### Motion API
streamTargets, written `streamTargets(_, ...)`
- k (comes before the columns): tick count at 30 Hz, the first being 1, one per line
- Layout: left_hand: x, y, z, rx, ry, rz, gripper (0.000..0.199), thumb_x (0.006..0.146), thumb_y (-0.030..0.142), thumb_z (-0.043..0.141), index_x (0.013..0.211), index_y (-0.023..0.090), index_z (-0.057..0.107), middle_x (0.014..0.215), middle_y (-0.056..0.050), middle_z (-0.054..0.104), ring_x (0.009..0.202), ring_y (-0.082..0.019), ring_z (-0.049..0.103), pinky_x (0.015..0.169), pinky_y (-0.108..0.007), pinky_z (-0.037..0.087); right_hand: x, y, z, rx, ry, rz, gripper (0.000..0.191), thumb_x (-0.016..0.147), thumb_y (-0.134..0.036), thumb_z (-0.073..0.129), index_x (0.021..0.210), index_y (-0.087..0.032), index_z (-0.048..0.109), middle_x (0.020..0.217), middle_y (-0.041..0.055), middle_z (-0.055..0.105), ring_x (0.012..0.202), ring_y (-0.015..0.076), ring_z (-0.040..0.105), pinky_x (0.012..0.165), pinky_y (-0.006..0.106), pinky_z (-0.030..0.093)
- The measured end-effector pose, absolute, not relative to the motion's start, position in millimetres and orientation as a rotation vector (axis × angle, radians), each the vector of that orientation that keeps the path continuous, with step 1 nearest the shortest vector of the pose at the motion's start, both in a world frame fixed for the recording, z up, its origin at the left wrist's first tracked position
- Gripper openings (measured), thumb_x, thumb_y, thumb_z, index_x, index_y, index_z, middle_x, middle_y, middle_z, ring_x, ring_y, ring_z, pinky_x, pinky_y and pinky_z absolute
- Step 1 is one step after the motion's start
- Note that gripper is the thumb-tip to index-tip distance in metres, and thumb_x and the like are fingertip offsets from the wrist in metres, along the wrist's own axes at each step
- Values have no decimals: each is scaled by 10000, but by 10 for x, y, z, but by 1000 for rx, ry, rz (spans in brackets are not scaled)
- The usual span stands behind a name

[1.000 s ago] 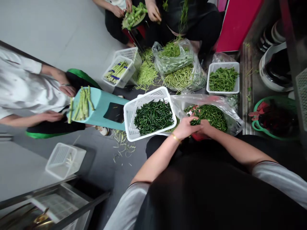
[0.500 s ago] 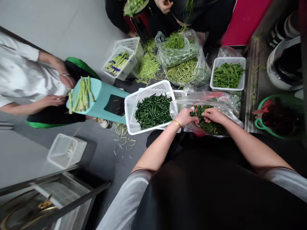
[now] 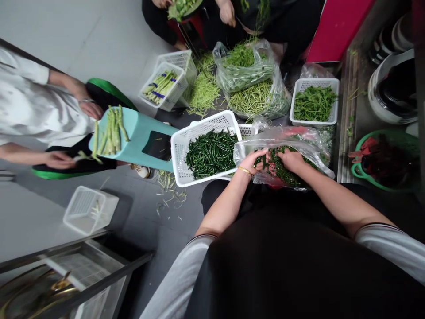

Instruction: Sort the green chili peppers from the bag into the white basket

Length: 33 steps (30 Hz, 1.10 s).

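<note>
My left hand [image 3: 255, 162], with a gold bangle at the wrist, is closed around a few green chili peppers [image 3: 264, 160] at the mouth of a clear plastic bag [image 3: 308, 146]. To its right, my right hand [image 3: 291, 161] is curled down among the chili peppers [image 3: 288, 177] inside the bag; its fingertips are mostly hidden, so I cannot see what they grip. Left of the bag stands a white basket [image 3: 179, 153] with a heap of dark green chili peppers [image 3: 210, 155]. Something red and white shows through the bag under the peppers.
A co-worker [image 3: 49, 102] sits left by a teal stool [image 3: 133, 128] bearing pale green stalks [image 3: 113, 130]. Ahead are bagged greens [image 3: 245, 71] and a white basket of leaves [image 3: 315, 104]. A green basin [image 3: 360, 168] stands right, a metal rack [image 3: 109, 261] lower left.
My left hand has turned, its fingers now around several peppers. My right hand has lowered into the bagged peppers. The co-worker's lower hand has moved away from the stool.
</note>
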<state>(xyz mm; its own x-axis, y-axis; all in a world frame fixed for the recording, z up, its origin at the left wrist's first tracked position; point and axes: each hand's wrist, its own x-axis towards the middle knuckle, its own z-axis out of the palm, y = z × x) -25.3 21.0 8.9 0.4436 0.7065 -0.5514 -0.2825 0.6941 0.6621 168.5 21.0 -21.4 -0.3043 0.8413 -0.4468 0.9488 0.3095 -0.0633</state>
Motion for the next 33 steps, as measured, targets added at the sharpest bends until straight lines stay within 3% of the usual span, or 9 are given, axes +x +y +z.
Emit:
streamTargets(5, -245, 237, 100, 385, 843, 685, 304, 730, 354, 697, 608, 148, 510, 503, 17, 474, 392, -56, 390, 345, -169, 177, 2029, 181, -106, 1598, 2152, -513, 266, 952, -290, 551, 1093, -114, 694, 997, 170, 698, 861, 249, 674, 734, 292, 455)
streamTargets(9, -183, 207, 117, 321, 764, 737, 297, 745, 306, 670, 590, 159, 464, 498, 23, 427, 409, -58, 373, 344, -155, 166, 2179, 150, -61, 1614, 2126, -665, 333, 906, -380, 651, 1100, -115, 705, 992, 150, 723, 885, 237, 668, 764, 272, 464)
streamTargets(13, -182, 167, 138, 269, 757, 812, 276, 694, 222, 709, 618, 165, 450, 524, 26, 436, 505, -87, 499, 366, -134, 214, 1912, 195, -100, 1660, 2245, -613, 302, 979, -331, 519, 1100, -130, 710, 1071, 153, 714, 957, 237, 670, 829, 278, 477)
streamTargets(19, -236, 170, 107, 383, 877, 737, 252, 653, 207, 792, 743, 105, 580, 672, -25, 631, 440, -26, 423, 379, -155, 212, 1632, 361, -76, 1593, 2122, -618, 155, 881, -182, 611, 963, -104, 718, 1083, 190, 711, 1025, 286, 671, 841, 299, 498)
streamTargets(23, -110, 146, -15, 597, 986, 725, 385, 556, 244, 894, 739, 111, 582, 590, 19, 594, 412, -28, 415, 398, -181, 256, 1814, 391, 16, 1929, 2022, -1257, 78, 901, -209, 574, 840, -165, 594, 718, 58, 680, 673, 175, 656, 664, 252, 511)
streamTargets(26, 42, 117, -84, 689, 1040, 663, 446, 504, 231, 926, 759, 127, 574, 549, 48, 572, 409, -41, 433, 403, -186, 277, 1852, 296, 75, 2016, 1982, -1811, 148, 914, -270, 552, 804, -193, 490, 610, 0, 606, 514, 131, 571, 562, 237, 485)
streamTargets(28, 100, 110, -104, 696, 1047, 605, 427, 538, 238, 914, 776, 128, 577, 561, 33, 598, 409, -45, 438, 402, -186, 279, 1800, 222, 82, 2061, 2190, -1661, 160, 899, -273, 545, 773, -197, 482, 631, 13, 613, 560, 145, 579, 590, 246, 481)
streamTargets(30, 102, 113, -119, 681, 1076, 563, 369, 588, 243, 886, 758, 123, 581, 562, 9, 615, 394, -46, 425, 390, -189, 263, 1725, 189, 60, 2085, 2406, -1154, 127, 894, -254, 517, 791, -184, 544, 728, 62, 663, 688, 188, 621, 679, 275, 488)
streamTargets(33, 38, 118, -159, 679, 1155, 543, 300, 620, 220, 855, 694, 124, 580, 517, 9, 587, 370, -48, 409, 377, -193, 233, 1618, 268, -16, 2007, 2390, -640, 231, 927, -240, 460, 974, -131, 658, 985, 167, 715, 910, 265, 657, 823, 324, 484)
